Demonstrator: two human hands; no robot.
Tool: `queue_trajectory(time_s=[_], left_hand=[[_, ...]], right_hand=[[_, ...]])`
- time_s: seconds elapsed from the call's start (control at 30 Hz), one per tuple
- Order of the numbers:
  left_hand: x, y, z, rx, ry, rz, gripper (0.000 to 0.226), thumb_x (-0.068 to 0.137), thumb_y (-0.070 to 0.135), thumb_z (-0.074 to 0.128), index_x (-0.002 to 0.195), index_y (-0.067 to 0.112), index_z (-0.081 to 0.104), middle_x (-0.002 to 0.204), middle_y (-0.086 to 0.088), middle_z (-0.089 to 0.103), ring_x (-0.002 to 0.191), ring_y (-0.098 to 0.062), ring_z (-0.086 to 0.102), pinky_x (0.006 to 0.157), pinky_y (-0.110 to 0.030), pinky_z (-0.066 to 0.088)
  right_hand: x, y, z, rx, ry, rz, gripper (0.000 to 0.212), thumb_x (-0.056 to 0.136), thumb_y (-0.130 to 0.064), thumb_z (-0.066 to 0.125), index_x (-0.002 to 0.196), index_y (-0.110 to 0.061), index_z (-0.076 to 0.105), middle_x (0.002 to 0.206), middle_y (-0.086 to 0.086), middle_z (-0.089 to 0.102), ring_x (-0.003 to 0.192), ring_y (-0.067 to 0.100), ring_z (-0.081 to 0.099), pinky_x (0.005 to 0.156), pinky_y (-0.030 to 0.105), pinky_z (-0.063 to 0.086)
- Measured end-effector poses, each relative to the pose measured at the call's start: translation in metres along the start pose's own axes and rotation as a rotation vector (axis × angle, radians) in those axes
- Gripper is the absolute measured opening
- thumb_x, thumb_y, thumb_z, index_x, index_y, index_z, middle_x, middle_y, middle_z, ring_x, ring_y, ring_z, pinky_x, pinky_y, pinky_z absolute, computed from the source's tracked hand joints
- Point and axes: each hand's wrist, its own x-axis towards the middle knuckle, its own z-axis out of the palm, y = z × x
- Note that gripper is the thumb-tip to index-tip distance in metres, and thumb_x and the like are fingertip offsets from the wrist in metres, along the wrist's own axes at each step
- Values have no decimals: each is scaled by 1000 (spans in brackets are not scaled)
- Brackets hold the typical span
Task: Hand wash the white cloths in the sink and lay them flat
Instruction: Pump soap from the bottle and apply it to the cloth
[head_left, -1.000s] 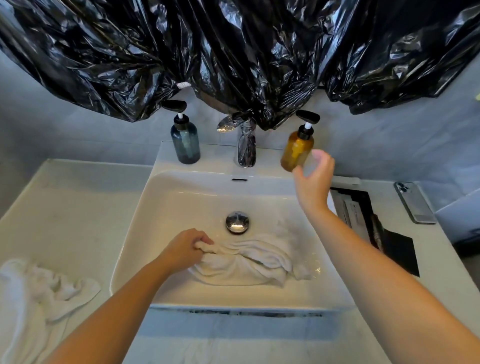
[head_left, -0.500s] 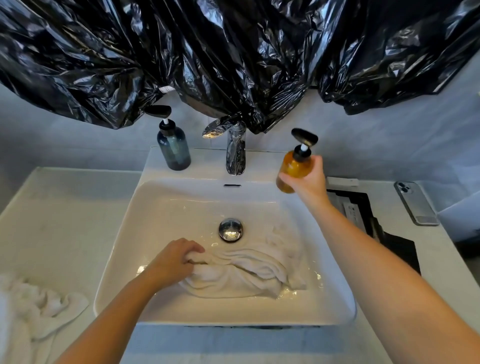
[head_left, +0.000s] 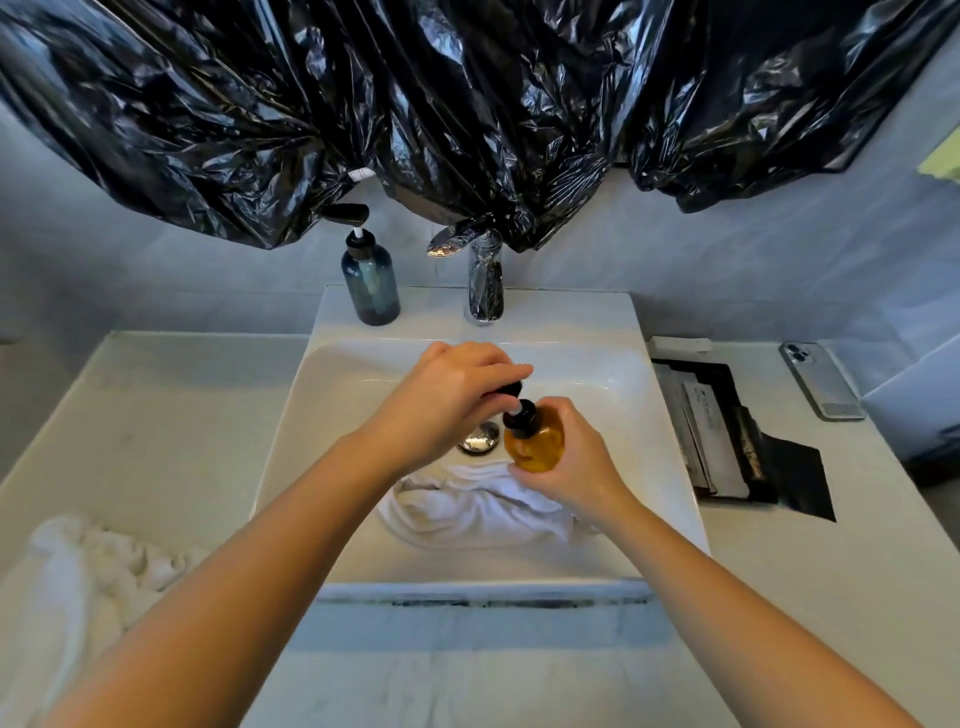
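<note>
A wet white cloth (head_left: 467, 506) lies bunched in the white sink (head_left: 670, 467), just in front of the metal drain (head_left: 480, 439). Above it my right hand (head_left: 576, 457) grips an amber pump bottle (head_left: 535, 441), tilted over the basin. My left hand (head_left: 447, 400) sits on the bottle's black pump head (head_left: 511, 389), fingers curled over it. A second white cloth (head_left: 88, 571) lies crumpled on the counter at the left.
A blue pump bottle (head_left: 370, 280) and a chrome faucet (head_left: 483, 280) stand on the sink's back ledge. A phone (head_left: 823, 382) and a dark tray of packets (head_left: 722, 431) lie on the counter to the right. Black plastic sheeting (head_left: 467, 104) hangs above.
My right hand took the amber bottle from the back ledge and brought it over the basin. My left hand let go of the cloth and rose onto the pump head.
</note>
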Motion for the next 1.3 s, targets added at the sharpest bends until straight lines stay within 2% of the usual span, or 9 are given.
queue_trajectory(time_s=[0.07, 0.23, 0.37, 0.5, 0.6, 0.73, 0.93, 1.13, 1.3], left_hand=[[-4, -1, -1, -61, -1, -43, 33, 96, 33, 58, 118, 13, 72, 106, -5, 68, 95, -23, 63, 81, -32, 47], [-20, -9, -5, -292, -85, -303, 24, 98, 32, 57, 112, 21, 73, 105, 3, 63, 94, -12, 60, 76, -11, 40], [-10, -17, 7, -579, 21, -617, 31, 105, 30, 36, 112, 21, 65, 113, 0, 62, 108, -16, 56, 100, -38, 45], [-9, -21, 29, -667, 90, -821, 42, 100, 44, 24, 94, 27, 62, 99, 5, 64, 106, -22, 56, 106, -49, 39], [-8, -20, 33, -748, 176, -900, 42, 98, 45, 25, 80, 30, 59, 88, 8, 64, 98, -21, 57, 107, -52, 37], [1, -25, 35, -834, 201, -960, 44, 102, 42, 26, 79, 24, 59, 84, 3, 63, 92, -21, 57, 105, -49, 39], [2, -30, 50, -957, 198, -1064, 43, 108, 28, 25, 85, 10, 57, 84, -5, 57, 83, -19, 50, 73, -27, 39], [8, -31, 54, -933, 172, -1114, 43, 107, 31, 25, 90, 9, 58, 85, -3, 57, 87, -20, 51, 85, -32, 36], [13, -32, 50, -949, 65, -1141, 46, 108, 33, 25, 89, 10, 59, 89, -7, 59, 86, -20, 50, 83, -34, 36]], right_hand=[[-3, -4, 5, -105, -2, -42, 61, 73, -28, 87, 117, -32, 44, 117, -8, 55, 102, 13, 56, 79, 23, 46], [-6, -10, 17, -291, -36, -43, 68, 75, -39, 84, 129, -26, 45, 124, -5, 51, 106, 17, 54, 83, 27, 48], [-7, -23, 27, -475, -113, -112, 74, 77, -42, 84, 135, -24, 44, 129, -1, 56, 110, 21, 56, 89, 32, 51], [-9, -33, 34, -540, -93, -144, 75, 78, -41, 83, 139, -23, 43, 130, -1, 59, 110, 21, 57, 89, 30, 47], [-10, -36, 36, -558, -63, -139, 71, 79, -42, 82, 136, -22, 43, 128, -1, 59, 108, 21, 57, 88, 31, 47], [-5, -41, 32, -619, -14, -159, 67, 80, -45, 81, 131, -21, 46, 123, 0, 60, 102, 22, 58, 87, 33, 49], [-4, -41, 32, -671, -21, -183, 62, 82, -42, 78, 131, -20, 47, 121, 1, 61, 99, 22, 58, 81, 31, 46], [-3, -39, 36, -643, 3, -198, 62, 81, -44, 79, 128, -19, 47, 119, 2, 62, 95, 22, 59, 80, 32, 51], [-2, -39, 31, -610, -21, -174, 64, 81, -45, 78, 130, -19, 45, 121, 1, 62, 97, 22, 59, 81, 35, 52]])
